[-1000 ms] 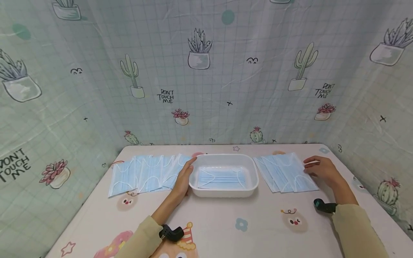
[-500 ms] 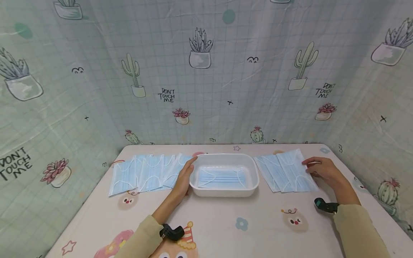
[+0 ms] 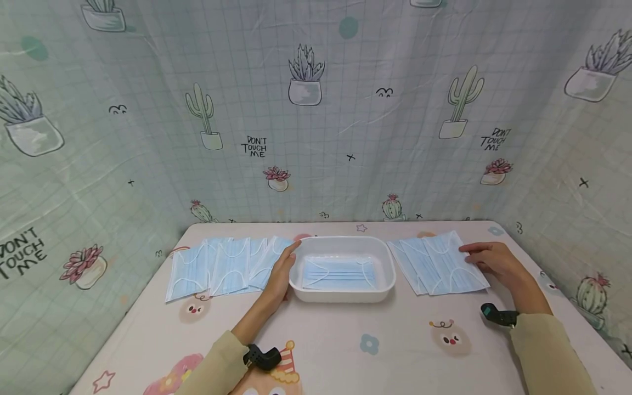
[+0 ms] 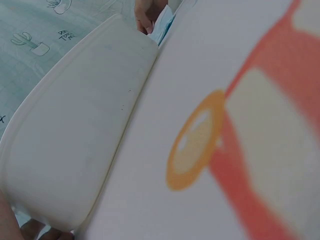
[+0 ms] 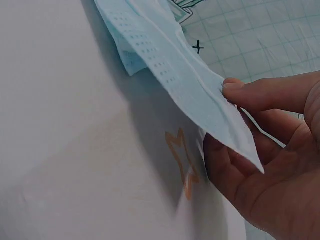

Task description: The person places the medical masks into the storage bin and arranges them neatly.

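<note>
My left hand (image 3: 280,272) holds the left end of a white plastic tub (image 3: 342,295), one digit along its rim. In the left wrist view fingertips (image 4: 55,233) show at the tub's lower corner. Inside the tub lies a blue pleated face mask (image 3: 340,273) with white ear loops. On the right, my right hand (image 3: 496,263) pinches the right edge of the outermost face mask (image 3: 451,263), which overlaps others fanned out under it. The right wrist view shows that mask (image 5: 200,95) raised off the table at this edge, thumb above and fingers below.
Several more face masks (image 3: 229,266) lie overlapping left of the tub, close to my left forearm. The table (image 3: 395,340) has a printed pale cover. A patterned cloth (image 3: 336,137) hangs behind and at both sides.
My right hand has shifted slightly left onto the outermost mask's edge. That mask tilted up and turned a little, then came partly back down. My left hand and the tub have stayed put.
</note>
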`<act>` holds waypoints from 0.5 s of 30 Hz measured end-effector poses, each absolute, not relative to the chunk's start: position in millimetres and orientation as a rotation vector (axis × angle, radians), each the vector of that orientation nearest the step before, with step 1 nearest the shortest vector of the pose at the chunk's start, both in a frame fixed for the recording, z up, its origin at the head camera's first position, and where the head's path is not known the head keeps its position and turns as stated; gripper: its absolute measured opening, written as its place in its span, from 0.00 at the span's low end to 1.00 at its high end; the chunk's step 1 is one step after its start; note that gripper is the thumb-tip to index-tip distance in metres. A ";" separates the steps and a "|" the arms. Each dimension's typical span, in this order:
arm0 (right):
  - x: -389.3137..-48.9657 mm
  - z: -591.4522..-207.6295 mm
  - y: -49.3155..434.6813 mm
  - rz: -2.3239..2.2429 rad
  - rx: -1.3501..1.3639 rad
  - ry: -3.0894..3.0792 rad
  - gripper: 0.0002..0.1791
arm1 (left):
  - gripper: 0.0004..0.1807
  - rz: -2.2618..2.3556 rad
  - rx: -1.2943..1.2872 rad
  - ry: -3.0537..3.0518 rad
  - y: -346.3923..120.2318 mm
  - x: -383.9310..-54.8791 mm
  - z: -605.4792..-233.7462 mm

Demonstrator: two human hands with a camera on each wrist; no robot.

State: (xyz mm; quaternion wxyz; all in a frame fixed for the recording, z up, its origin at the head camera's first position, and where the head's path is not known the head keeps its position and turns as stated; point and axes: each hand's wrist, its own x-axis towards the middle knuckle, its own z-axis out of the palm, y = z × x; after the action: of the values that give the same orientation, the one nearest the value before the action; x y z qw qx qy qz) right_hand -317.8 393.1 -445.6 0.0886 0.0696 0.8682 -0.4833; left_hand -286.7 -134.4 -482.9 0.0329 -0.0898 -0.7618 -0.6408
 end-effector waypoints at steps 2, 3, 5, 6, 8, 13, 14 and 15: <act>-317.8 -446.2 393.2 -1.453 0.212 2.560 0.30 | 0.26 -1.972 -0.276 -2.346 -134.7 -286.5 -483.1; -317.8 -446.6 393.7 -1.461 0.215 2.546 0.31 | 0.26 -1.975 -0.278 -2.345 -134.7 -286.3 -483.1; -317.9 -447.4 395.1 -1.476 0.210 2.524 0.31 | 0.26 -1.977 -0.276 -2.346 -134.6 -285.9 -482.8; -318.0 -447.6 395.8 -1.483 0.204 2.514 0.31 | 0.26 -1.976 -0.271 -2.347 -134.4 -286.0 -482.8; -318.1 -447.5 397.3 -1.495 0.186 2.493 0.31 | 0.26 -1.978 -0.273 -2.346 -134.2 -285.8 -482.6; -319.2 -447.2 398.6 -1.485 0.122 2.464 0.31 | 0.26 -1.979 -0.266 -2.339 -133.4 -286.9 -482.5; -319.3 -447.2 398.4 -1.482 0.108 2.459 0.31 | 0.26 -1.980 -0.266 -2.338 -133.3 -287.0 -482.5; -319.3 -447.0 398.0 -1.486 0.101 2.451 0.31 | 0.26 -1.980 -0.265 -2.338 -133.2 -287.2 -482.5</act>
State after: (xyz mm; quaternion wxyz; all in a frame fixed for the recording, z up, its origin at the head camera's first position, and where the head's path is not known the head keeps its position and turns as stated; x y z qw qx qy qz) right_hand -319.3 398.0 -447.0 0.1361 0.0348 0.8466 -0.5133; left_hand -287.2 -133.2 -482.5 0.0331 -0.0860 -0.7598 -0.6436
